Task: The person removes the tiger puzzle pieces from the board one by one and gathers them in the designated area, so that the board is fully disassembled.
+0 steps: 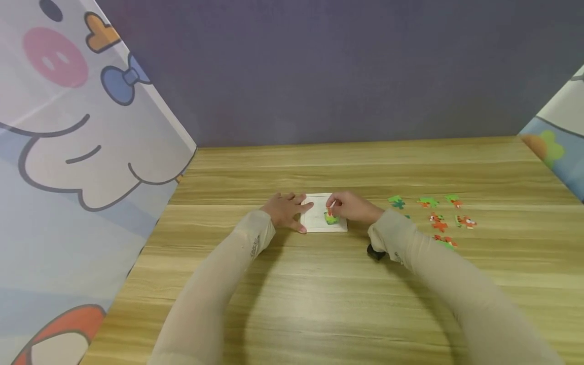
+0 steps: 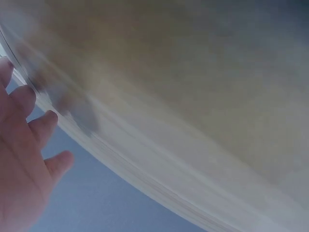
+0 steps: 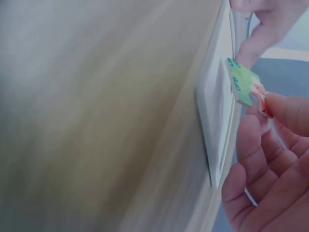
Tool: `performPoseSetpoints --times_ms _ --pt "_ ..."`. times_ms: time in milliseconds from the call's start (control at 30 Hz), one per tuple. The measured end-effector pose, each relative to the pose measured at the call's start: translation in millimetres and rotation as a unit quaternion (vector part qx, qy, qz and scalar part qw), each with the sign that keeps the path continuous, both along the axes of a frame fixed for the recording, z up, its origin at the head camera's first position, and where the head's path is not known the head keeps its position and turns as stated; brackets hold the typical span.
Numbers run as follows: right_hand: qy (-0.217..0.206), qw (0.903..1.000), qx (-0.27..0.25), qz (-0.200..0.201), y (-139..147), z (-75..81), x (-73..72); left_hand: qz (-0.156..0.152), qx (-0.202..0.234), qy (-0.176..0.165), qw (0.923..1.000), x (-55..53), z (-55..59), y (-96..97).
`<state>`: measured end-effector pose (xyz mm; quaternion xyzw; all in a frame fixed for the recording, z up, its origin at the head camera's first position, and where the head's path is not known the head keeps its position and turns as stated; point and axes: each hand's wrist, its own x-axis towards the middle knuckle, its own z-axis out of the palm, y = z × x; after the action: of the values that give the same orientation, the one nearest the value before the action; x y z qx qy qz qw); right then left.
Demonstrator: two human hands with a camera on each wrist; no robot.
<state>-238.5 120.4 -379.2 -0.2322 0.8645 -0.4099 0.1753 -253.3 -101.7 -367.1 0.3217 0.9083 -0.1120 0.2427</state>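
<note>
A white puzzle tray (image 1: 315,215) with a raised rim lies on the wooden table. My left hand (image 1: 286,210) rests at its left edge, fingers spread, thumb and fingertips over the rim. Over the right part of the tray, my right hand (image 1: 355,207) pinches a green puzzle piece (image 3: 243,83) with red and teal marks. In the right wrist view the piece is tilted, held by one corner between thumb and fingers close over the tray (image 3: 206,130). Only the fingers of the left hand (image 2: 29,140) show plainly in the left wrist view.
To the right on the table (image 1: 292,304) lie several loose puzzle pieces, among them a green and teal one (image 1: 398,202), an orange one (image 1: 438,223) and a striped one (image 1: 466,221). A dark wall (image 1: 342,76) stands behind; a cartoon-printed panel (image 1: 82,152) is at left.
</note>
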Motion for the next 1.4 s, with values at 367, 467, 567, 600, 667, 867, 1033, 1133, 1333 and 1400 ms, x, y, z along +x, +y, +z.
performPoseSetpoints --times_ms 367,467,567,600,667,867,1033,1133,1333,1400 --pt "-0.008 0.9984 -0.001 -0.056 55.3 6.8 9.5 -0.027 -0.001 0.016 0.9995 5.5 -2.2 -0.8" --pt "0.006 0.9973 0.018 -0.071 72.9 9.4 13.2 -0.035 -0.008 0.023 0.9991 8.8 0.5 -1.3" --pt "0.015 0.9957 0.033 -0.085 90.4 11.3 17.0 -0.048 -0.014 0.031 0.9983 11.5 2.7 -1.5" --pt "0.016 0.9951 0.037 -0.091 96.1 12.4 18.6 -0.053 -0.014 0.033 0.9980 12.4 3.2 -1.3" --pt "0.014 0.9935 0.045 -0.104 107.4 15.1 22.7 -0.061 -0.013 0.036 0.9974 13.9 3.7 -1.1" --pt "0.009 0.9889 0.071 -0.130 142.6 22.2 38.1 -0.075 0.005 0.026 0.9968 19.7 2.1 0.6" --pt "-0.010 0.9836 0.089 -0.157 174.3 21.6 51.8 -0.087 0.025 0.007 0.9958 24.0 0.5 2.7" --pt "-0.009 0.9824 0.093 -0.162 193.2 21.0 60.5 -0.090 0.033 0.000 0.9954 25.0 0.4 3.0" --pt "-0.024 0.9835 0.069 -0.165 227.5 15.6 74.4 -0.067 0.042 -0.026 0.9965 24.3 1.7 2.1" --pt "-0.033 0.9830 0.072 -0.165 236.1 13.1 77.7 -0.061 0.039 -0.033 0.9968 23.9 2.1 2.2"
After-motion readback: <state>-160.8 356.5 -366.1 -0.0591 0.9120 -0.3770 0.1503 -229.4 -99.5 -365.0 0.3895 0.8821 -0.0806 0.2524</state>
